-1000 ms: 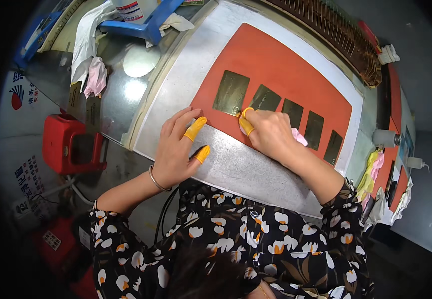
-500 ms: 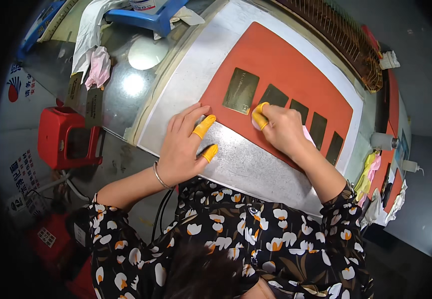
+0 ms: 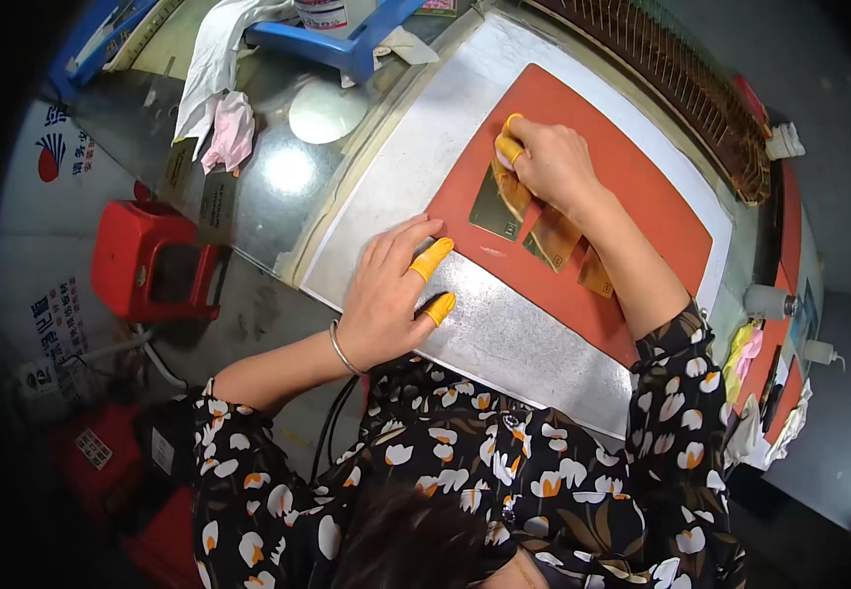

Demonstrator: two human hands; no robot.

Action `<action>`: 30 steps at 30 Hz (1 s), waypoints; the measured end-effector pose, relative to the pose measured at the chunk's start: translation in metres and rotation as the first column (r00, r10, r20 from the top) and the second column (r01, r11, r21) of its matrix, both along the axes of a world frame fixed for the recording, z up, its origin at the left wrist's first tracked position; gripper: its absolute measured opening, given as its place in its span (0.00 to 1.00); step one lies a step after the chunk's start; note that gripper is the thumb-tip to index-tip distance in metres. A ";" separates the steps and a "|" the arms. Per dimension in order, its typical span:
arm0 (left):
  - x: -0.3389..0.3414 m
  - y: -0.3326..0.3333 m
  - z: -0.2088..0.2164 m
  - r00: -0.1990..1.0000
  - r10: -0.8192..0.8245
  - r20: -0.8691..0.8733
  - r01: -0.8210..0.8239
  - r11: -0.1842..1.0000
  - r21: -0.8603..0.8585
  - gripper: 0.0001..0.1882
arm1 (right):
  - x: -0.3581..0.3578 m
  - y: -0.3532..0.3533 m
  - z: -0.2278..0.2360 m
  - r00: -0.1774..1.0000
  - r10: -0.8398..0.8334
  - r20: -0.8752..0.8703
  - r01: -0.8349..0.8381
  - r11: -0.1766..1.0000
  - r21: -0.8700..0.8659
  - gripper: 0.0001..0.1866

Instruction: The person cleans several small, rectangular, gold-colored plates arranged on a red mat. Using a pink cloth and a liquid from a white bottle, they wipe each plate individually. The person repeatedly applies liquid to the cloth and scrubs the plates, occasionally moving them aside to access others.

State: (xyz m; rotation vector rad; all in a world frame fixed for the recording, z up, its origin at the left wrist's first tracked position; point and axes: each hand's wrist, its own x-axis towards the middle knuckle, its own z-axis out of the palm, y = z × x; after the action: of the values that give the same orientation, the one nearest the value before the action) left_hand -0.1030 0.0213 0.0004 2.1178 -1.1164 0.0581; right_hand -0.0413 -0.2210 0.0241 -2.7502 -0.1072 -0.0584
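My right hand (image 3: 551, 169), with yellow finger cots on its thumb and forefinger, is closed at the upper part of the leftmost dark metallic card (image 3: 492, 212). A pale edge of cloth shows beneath its fingertips; most of the cloth is hidden. Two more cards, the middle one (image 3: 555, 239) and one partly under my forearm (image 3: 596, 275), lie in a row on a red mat (image 3: 656, 187). My left hand (image 3: 391, 285), also wearing yellow finger cots, is open, its fingertips resting at the mat's lower left edge. Further cards are hidden by my right arm.
The mat lies on a grey metal plate (image 3: 543, 339). A rack with thin rods (image 3: 661, 79) runs along the far side. Left are a blue frame (image 3: 317, 41), a pink cloth (image 3: 231, 133) and a red stool (image 3: 145, 255). Bottles (image 3: 769, 301) stand right.
My right hand has moved up from the lower edge of the mat to the top of the leftmost card, its forearm now covering the right-hand cards. My left hand stays by the mat's edge.
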 end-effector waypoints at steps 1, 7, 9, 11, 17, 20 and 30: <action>0.000 0.002 -0.002 1.000 0.010 -0.018 -0.010 1.000 -0.010 0.26 | -0.011 0.010 -0.003 0.992 0.121 0.038 -0.118 0.991 -0.065 0.07; 0.001 0.003 -0.005 0.998 0.008 -0.057 -0.011 0.999 -0.050 0.26 | -0.134 0.024 0.020 0.901 0.434 -0.019 -0.422 0.885 0.196 0.05; 0.001 0.007 -0.002 0.995 0.008 -0.101 -0.014 0.999 -0.052 0.26 | -0.144 0.002 0.035 0.976 0.208 -0.056 -0.153 0.854 0.497 0.05; 0.006 0.010 0.000 0.991 0.008 -0.137 -0.019 0.997 -0.079 0.26 | -0.145 -0.018 0.053 0.967 0.021 -0.253 0.222 0.410 0.884 0.04; 0.112 0.022 0.028 0.857 0.489 0.162 -0.379 0.812 -0.443 0.28 | -0.094 -0.059 0.072 0.887 -0.298 -0.354 0.395 0.090 0.914 0.05; 0.185 0.024 0.034 0.820 0.572 -0.021 -0.435 0.598 -0.674 0.33 | -0.031 -0.072 0.080 0.975 -0.019 -0.223 0.223 -0.003 0.975 0.07; 0.234 -0.007 0.056 0.763 0.605 -0.228 -0.645 0.684 -0.342 0.24 | 0.138 0.031 0.106 0.985 0.169 -0.017 0.049 -0.185 0.982 0.11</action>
State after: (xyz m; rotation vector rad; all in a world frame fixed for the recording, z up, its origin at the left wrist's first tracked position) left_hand 0.1315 0.0143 0.0567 1.9911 -0.2274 0.4666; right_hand 0.0966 -0.1897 0.1305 -0.9864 -0.0856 0.0755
